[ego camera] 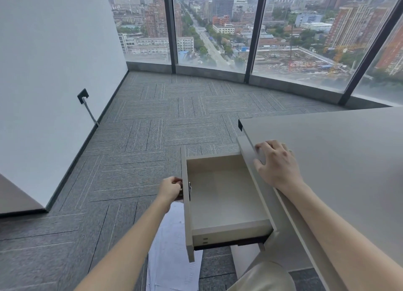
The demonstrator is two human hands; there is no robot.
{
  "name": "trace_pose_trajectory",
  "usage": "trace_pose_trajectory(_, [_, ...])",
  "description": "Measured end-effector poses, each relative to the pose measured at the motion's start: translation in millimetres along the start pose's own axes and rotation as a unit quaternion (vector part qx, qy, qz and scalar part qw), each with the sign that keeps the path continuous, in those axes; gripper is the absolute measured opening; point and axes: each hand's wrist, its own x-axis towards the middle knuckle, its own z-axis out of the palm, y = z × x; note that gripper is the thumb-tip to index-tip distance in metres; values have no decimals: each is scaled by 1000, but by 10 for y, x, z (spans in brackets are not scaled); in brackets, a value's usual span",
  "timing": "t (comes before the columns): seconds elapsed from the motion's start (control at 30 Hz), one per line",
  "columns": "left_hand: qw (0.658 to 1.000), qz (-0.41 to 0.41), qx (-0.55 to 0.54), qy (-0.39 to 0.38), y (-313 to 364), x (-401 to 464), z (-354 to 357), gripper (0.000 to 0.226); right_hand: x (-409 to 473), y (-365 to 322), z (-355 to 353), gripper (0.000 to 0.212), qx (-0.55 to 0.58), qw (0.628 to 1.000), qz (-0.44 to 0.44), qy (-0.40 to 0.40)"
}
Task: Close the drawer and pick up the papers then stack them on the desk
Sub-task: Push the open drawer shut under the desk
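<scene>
A beige drawer (220, 203) stands pulled far out of the desk (340, 151), and its inside is bare. My left hand (171, 189) is curled on the handle at the drawer's front panel. My right hand (277, 163) lies flat with spread fingers on the desk's left edge, above the drawer. White printed papers (172, 260) lie on the carpet below the drawer front, partly hidden by my left forearm and the drawer.
Grey patterned carpet (152, 125) stretches to floor-height windows (218, 29) at the back. A white wall (50, 72) with a dark socket and a cable runs along the left. My knee in beige trousers (266, 277) shows at the bottom.
</scene>
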Motion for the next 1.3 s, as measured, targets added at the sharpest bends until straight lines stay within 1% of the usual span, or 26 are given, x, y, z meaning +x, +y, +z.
trace_pose_trajectory(0.2, [999, -30, -31, -30, 74, -19, 440, 18, -12, 2, 0, 29, 13, 1000, 4, 0])
trace_pose_trajectory(0.33, [997, -35, -27, -62, 91, 79, 693, 28, 2, 15, 15, 29, 11, 1000, 0, 5])
trace_pose_trajectory(0.53, [994, -25, -3, -103, 142, 119, 1037, 29, 7, 33, 29, 29, 9, 1000, -3, 11])
trace_pose_trajectory(0.7, [992, -19, 22, -123, 211, 121, 1314, 17, 18, 29, 33, 31, 3, 1000, -7, 12])
trace_pose_trajectory(0.87, [989, -8, 24, -145, 277, 89, 1543, 16, 14, 35, 34, 33, 6, 1000, -3, 14])
trace_pose_trajectory(1.03, [988, -3, 2, -151, 307, 56, 1742, 20, 26, 41, 39, 32, 2, 1000, -5, 16])
trace_pose_trajectory(1.3, [992, -2, -16, -124, 276, 66, 1863, 18, 44, 34, 64, 28, -20, 999, -7, 25])
